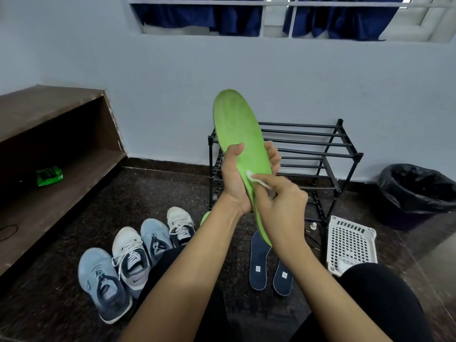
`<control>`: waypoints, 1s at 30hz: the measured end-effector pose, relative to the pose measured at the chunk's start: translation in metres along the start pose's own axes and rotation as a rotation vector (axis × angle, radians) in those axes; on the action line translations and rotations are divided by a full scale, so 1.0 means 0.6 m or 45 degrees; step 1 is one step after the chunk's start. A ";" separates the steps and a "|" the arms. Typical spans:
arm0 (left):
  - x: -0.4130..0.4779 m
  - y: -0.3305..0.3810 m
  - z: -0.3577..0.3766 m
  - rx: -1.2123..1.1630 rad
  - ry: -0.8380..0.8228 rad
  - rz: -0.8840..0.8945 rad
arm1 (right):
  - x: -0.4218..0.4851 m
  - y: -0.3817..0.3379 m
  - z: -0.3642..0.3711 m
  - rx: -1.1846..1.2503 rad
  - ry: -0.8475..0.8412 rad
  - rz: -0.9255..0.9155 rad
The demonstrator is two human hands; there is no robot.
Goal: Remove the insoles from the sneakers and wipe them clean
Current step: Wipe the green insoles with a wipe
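Left hand grips green insole (upright); right hand pinches white wipe.

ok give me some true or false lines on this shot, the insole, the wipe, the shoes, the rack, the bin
1. The left hand grips the green insole. True.
2. The right hand rubs it with a brush. False: it pinches a white wipe against the insole.
3. Two dark blue insoles lie on the floor. True.
4. The shoes stand on the rack. False: all four sneakers are on the floor, and no shoe is on the rack.
5. The bin has a black liner. True.
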State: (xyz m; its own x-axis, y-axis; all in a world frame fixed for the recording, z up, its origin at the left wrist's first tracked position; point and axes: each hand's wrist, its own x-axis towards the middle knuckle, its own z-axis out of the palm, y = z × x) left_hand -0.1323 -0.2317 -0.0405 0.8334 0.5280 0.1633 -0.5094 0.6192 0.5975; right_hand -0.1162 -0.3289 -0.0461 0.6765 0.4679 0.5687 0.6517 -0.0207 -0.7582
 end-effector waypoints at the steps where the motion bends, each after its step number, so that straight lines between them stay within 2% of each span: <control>1: 0.002 0.004 -0.003 -0.019 0.004 0.024 | -0.009 -0.005 -0.001 0.046 -0.042 0.018; 5: 0.009 0.008 -0.010 -0.034 0.031 0.064 | -0.016 -0.008 0.004 0.105 -0.073 0.045; 12: -0.001 -0.017 -0.002 0.053 0.084 0.020 | 0.043 0.019 0.005 -0.017 0.093 0.047; 15: -0.001 -0.010 0.000 0.072 0.026 -0.021 | 0.037 0.020 0.006 -0.046 0.126 0.008; 19: 0.002 0.005 -0.008 0.046 -0.008 -0.006 | -0.001 -0.002 0.003 0.044 -0.043 -0.066; 23: 0.006 0.007 -0.012 -0.013 0.019 -0.003 | -0.013 -0.009 0.001 0.116 -0.116 0.005; 26: 0.003 -0.005 -0.007 0.020 0.033 -0.009 | 0.005 -0.001 0.002 0.092 -0.057 0.019; 30: -0.006 -0.026 0.002 0.097 0.082 -0.030 | 0.042 0.018 0.004 -0.095 0.076 -0.037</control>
State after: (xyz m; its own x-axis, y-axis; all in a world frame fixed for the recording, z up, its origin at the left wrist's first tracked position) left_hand -0.1272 -0.2440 -0.0492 0.8283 0.5515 0.0989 -0.4698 0.5876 0.6588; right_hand -0.0927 -0.3152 -0.0404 0.6746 0.4160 0.6099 0.6936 -0.0745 -0.7165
